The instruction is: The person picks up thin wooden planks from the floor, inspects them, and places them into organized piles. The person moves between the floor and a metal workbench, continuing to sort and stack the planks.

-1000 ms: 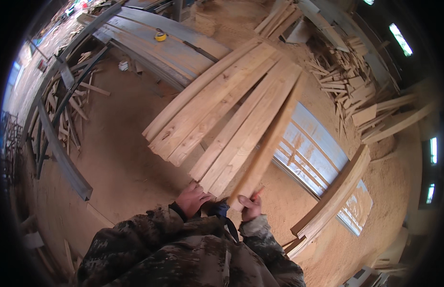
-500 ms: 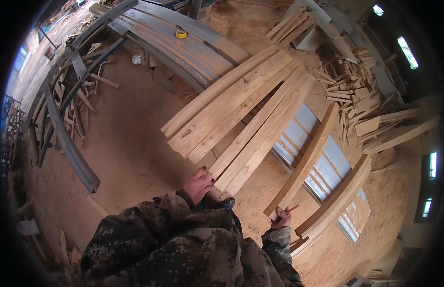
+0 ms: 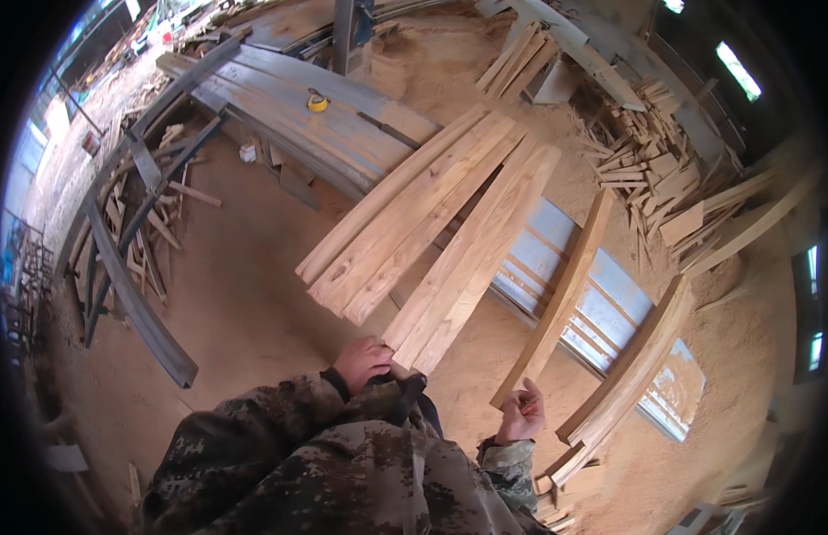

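My left hand (image 3: 363, 361) is closed at the near end of a pair of long pale wooden boards (image 3: 472, 259), its fingers curled at the left corner. These boards lie side by side, touching along most of their length. To their left are several more boards (image 3: 405, 223), with a narrow gap that widens toward me. My right hand (image 3: 523, 417) holds a thin reddish pencil (image 3: 529, 407) among its fingers. It is beside the near end of a single narrow wooden beam (image 3: 561, 299); contact is hard to tell.
A metal-topped bench (image 3: 280, 102) carries a yellow tape measure (image 3: 318, 102). Another metal surface (image 3: 543, 241) lies under the boards. Thicker timbers (image 3: 632, 366) rest at the right. Scrap wood (image 3: 664, 178) is heaped at the far right; a curved metal frame (image 3: 138, 285) stands left.
The gap between the two boards at my left hand has closed. My right hand has turned, and its thumb has come off the narrow beam's end. The whole view has shifted slightly.
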The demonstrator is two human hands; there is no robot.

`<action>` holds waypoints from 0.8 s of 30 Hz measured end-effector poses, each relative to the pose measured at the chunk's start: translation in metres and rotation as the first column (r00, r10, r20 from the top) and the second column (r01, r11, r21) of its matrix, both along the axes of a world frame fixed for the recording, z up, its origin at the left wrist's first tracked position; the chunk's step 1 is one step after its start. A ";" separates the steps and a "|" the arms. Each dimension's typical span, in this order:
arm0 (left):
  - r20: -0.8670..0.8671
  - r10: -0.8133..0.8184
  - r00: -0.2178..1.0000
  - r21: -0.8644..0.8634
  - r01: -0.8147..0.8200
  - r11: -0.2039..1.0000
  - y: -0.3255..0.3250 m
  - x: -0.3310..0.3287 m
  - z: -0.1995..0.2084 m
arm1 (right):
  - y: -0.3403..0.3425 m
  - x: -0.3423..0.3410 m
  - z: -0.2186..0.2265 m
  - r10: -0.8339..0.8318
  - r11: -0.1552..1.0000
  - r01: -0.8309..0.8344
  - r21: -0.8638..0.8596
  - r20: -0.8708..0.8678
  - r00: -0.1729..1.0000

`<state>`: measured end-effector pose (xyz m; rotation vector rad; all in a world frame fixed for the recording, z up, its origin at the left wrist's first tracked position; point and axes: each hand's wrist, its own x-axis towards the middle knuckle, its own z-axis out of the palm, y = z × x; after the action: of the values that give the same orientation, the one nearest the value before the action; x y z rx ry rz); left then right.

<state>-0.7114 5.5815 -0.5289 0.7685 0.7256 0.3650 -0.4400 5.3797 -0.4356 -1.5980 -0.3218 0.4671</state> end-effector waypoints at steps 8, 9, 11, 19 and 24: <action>0.105 0.414 0.904 -0.380 -0.348 0.857 0.059 -0.063 0.001 | 0.079 -0.087 0.033 0.540 0.840 -0.535 0.086 -0.230 0.810; 0.147 0.401 0.904 -0.346 -0.332 0.877 0.067 -0.060 0.005 | 0.085 -0.095 0.035 0.576 0.808 -0.585 0.069 -0.297 0.761; 0.142 0.358 0.923 -0.330 -0.297 0.896 0.080 -0.054 0.013 | 0.105 -0.111 0.035 0.586 0.786 -0.617 -0.035 -0.275 0.762; 0.190 -0.098 0.977 -0.567 0.191 0.801 0.147 -0.072 0.025 | 0.199 -0.187 0.030 0.493 0.710 -0.417 -0.567 -0.023 0.870; 0.173 -0.098 0.980 -0.541 0.178 0.822 0.165 -0.080 0.026 | 0.233 -0.209 0.025 0.468 0.574 -0.274 -0.772 0.034 0.883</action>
<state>-0.7910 5.7463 -0.5029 0.2331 0.5965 0.0586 -0.6492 5.6126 -0.4108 -2.4400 -0.7355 0.8141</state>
